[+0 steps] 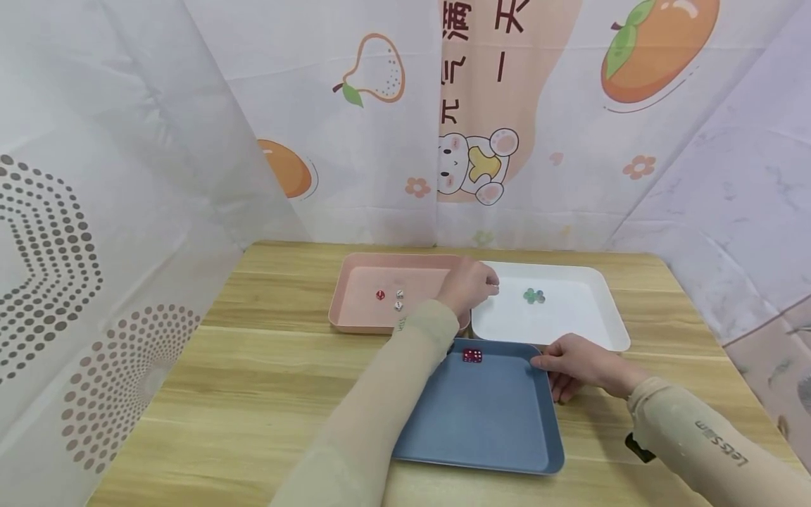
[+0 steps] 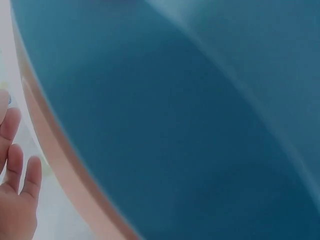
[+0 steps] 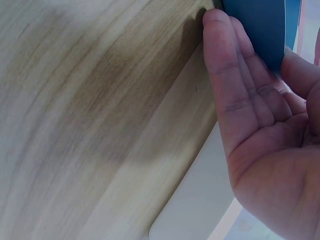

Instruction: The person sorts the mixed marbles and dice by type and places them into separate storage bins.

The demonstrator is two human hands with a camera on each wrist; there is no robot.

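Note:
My left hand [image 1: 467,285] reaches over the border between the pink tray [image 1: 337,310] and the white tray [image 1: 595,296]. Its fingertips are bent together above the white tray's left side; I cannot tell whether they hold something small. In the left wrist view, other fingers [image 2: 32,175] of that hand hang loosely bent. My right hand [image 1: 579,366] grips the upper right corner of the blue tray [image 1: 488,415], thumb on the rim and fingers outside the wall. Red see-through dice [image 1: 472,355] lie at the blue tray's far side. Green and bluish dice [image 1: 532,296] cluster in the white tray.
In the pink tray are one red die [image 1: 380,295] and two white dice [image 1: 399,300]. All three trays stand close together on a wooden table [image 1: 266,394]. A printed curtain [image 1: 380,155] hangs behind it. My left forearm crosses the blue tray's left side.

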